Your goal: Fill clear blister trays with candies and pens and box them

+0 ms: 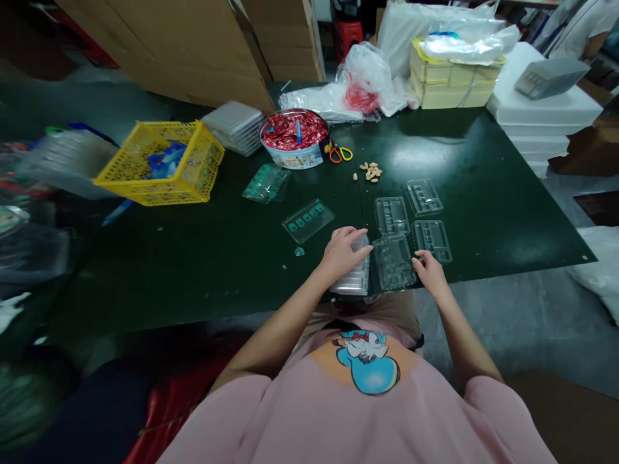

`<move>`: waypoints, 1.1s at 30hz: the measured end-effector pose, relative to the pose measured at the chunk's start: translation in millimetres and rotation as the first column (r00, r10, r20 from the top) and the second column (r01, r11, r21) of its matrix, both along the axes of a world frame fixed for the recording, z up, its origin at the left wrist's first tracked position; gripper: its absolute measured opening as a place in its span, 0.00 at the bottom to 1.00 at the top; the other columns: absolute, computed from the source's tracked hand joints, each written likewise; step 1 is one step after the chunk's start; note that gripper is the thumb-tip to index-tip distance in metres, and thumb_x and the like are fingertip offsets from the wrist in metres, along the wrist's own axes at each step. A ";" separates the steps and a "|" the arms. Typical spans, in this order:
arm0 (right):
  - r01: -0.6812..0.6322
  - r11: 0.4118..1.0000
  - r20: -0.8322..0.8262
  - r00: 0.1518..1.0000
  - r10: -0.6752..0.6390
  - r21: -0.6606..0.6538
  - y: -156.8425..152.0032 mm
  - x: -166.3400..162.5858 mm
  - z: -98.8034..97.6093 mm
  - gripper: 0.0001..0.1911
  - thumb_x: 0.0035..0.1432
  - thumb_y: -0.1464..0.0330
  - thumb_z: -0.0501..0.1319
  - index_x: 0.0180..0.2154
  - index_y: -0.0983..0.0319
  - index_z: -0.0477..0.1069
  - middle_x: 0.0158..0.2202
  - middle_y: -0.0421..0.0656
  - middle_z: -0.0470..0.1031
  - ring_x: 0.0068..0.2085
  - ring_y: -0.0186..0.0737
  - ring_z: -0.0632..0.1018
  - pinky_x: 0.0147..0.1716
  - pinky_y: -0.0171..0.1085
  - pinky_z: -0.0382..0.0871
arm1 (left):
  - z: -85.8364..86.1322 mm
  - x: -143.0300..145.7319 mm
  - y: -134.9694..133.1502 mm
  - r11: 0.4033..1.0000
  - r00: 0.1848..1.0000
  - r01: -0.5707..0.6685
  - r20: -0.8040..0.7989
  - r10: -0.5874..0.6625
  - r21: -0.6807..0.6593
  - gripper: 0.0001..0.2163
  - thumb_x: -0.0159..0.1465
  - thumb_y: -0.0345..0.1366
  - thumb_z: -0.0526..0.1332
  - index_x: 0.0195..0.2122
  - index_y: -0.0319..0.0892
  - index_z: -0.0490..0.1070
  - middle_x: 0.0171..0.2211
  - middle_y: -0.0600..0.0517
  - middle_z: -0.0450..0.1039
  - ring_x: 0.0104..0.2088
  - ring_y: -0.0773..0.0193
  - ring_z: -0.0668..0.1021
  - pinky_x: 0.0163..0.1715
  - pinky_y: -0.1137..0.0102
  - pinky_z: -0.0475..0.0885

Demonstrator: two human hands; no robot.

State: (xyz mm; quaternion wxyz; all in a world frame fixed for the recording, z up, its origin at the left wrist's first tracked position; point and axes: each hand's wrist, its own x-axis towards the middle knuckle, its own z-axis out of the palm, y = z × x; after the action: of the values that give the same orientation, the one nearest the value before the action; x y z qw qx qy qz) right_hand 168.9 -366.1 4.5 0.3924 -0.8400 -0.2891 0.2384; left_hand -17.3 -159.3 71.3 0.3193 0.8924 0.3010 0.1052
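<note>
The left hand (341, 252) curls closed over a stack of clear moulded trays (355, 282); the right hand (429, 270), fingers half spread and holding nothing, touches one glossy compartmented tray (393, 263) on the green table (217, 258).

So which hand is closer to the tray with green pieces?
Left. The left hand rests on a tray stack just right of the green tray; the right hand is farther right, at an empty tray's edge.

We find the basket (159, 164) at the upper left on the table (217, 258). The tin (294, 138) sits right of it, with scissors (340, 153) and peanuts (370, 171) further right. At centre, loose trays (391, 216) lie right of the stack of trays (356, 283), which is under our left hand (341, 251).
</note>
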 end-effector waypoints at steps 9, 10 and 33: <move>-0.361 0.894 0.590 0.672 0.448 -0.266 1.9 -80.4 -3.5 0.23 0.62 0.57 0.57 0.57 0.56 0.67 0.62 0.52 0.61 0.64 0.59 0.56 0.58 0.57 0.52 | 8.7 3.6 -12.0 1.000 1.000 -0.005 -0.025 0.005 0.015 0.23 0.54 0.34 0.62 0.53 0.47 0.73 0.54 0.49 0.68 0.55 0.54 0.67 0.56 0.61 0.65; -0.358 0.887 0.599 0.656 0.460 -0.291 1.0 -82.8 -7.0 0.24 0.62 0.57 0.57 0.58 0.56 0.67 0.62 0.52 0.62 0.64 0.59 0.56 0.58 0.59 0.50 | 9.6 2.1 -14.0 1.000 1.000 -0.006 -0.010 0.007 0.011 0.23 0.53 0.33 0.62 0.52 0.47 0.73 0.53 0.49 0.68 0.54 0.54 0.67 0.56 0.61 0.66; -0.598 0.787 0.619 0.678 0.396 0.151 73.3 -107.6 27.9 0.16 0.62 0.62 0.57 0.51 0.56 0.72 0.55 0.50 0.70 0.62 0.54 0.65 0.59 0.58 0.60 | 36.5 -205.3 211.5 0.859 0.808 -0.347 -0.345 0.478 0.377 0.23 0.53 0.33 0.62 0.51 0.48 0.74 0.52 0.44 0.66 0.56 0.44 0.62 0.55 0.50 0.59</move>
State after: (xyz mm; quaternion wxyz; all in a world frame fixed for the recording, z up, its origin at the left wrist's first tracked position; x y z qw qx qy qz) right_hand 61.3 -292.8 32.4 0.3486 -0.6770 -0.6476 0.0282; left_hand -222.7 52.1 107.9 0.0775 0.8424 0.5329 0.0186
